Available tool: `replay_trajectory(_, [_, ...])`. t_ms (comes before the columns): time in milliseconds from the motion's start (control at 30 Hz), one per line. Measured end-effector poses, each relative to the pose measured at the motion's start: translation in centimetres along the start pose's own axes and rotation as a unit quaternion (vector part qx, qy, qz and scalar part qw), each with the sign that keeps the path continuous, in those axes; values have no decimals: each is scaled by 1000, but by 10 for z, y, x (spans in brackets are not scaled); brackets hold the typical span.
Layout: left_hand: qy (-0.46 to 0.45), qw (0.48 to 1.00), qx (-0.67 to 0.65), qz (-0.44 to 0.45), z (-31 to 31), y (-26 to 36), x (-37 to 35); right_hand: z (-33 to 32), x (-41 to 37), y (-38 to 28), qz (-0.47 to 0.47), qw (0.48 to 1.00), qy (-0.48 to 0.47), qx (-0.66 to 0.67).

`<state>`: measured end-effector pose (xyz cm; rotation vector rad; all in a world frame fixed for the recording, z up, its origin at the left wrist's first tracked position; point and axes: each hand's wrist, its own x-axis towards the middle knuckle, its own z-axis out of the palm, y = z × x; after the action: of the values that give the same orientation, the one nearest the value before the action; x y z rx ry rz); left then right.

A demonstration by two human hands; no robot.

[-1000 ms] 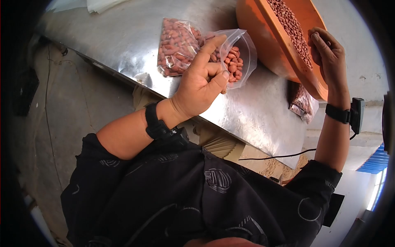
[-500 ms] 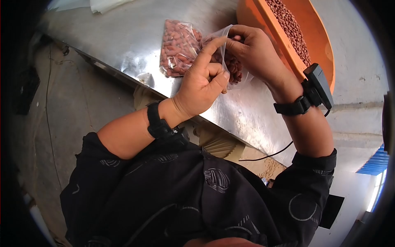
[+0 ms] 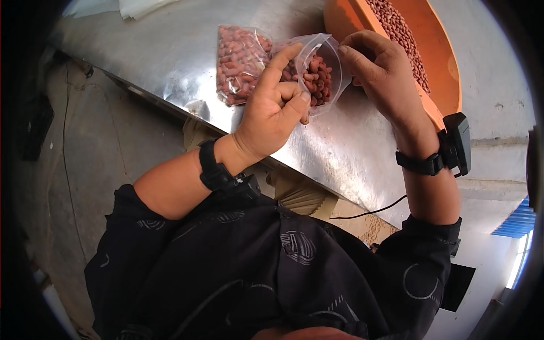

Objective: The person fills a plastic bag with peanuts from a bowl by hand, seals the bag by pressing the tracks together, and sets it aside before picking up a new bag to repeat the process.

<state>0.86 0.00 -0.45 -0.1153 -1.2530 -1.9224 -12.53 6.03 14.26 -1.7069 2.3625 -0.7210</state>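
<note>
A clear plastic bag (image 3: 339, 82) partly filled with reddish-brown peanuts (image 3: 317, 79) has its mouth open toward the right. My left hand (image 3: 277, 96) grips its near side, thumb and lower fingers closed on the plastic, index finger stretched along the bag. Just beyond the right rim is my right hand (image 3: 379, 71), its fingers curled and thumb tip close to the bag's edge. Whatever those fingers hold, if anything, I cannot tell. A second filled bag of peanuts (image 3: 238, 65) lies flat on the metal table to the left.
An orange scoop-shaped tub (image 3: 445, 62) of loose peanuts stands at the right, beside my right forearm. The shiny metal table (image 3: 170, 51) has its near edge below my hands. White plastic sheeting (image 3: 141, 7) lies at the back left. A black cable (image 3: 368, 213) hangs near the right arm.
My right hand has come out of the bag mouth and moved right, toward the tub. The bag mouth now gapes wider, showing the peanuts inside. My left hand has kept its grip.
</note>
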Motion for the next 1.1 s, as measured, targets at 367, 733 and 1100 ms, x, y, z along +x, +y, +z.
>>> replay_trajectory(367, [-5, 999, 38, -10, 5, -4, 1, 55, -28, 81, 132, 970, 79, 188])
replay_trajectory(733, [66, 996, 28, 56, 8, 104, 98, 8, 21, 6, -33, 962, 189, 193])
replay_trajectory(1100, [-7, 975, 188, 119, 14, 165, 140, 6, 28, -21, -103, 867, 225, 433])
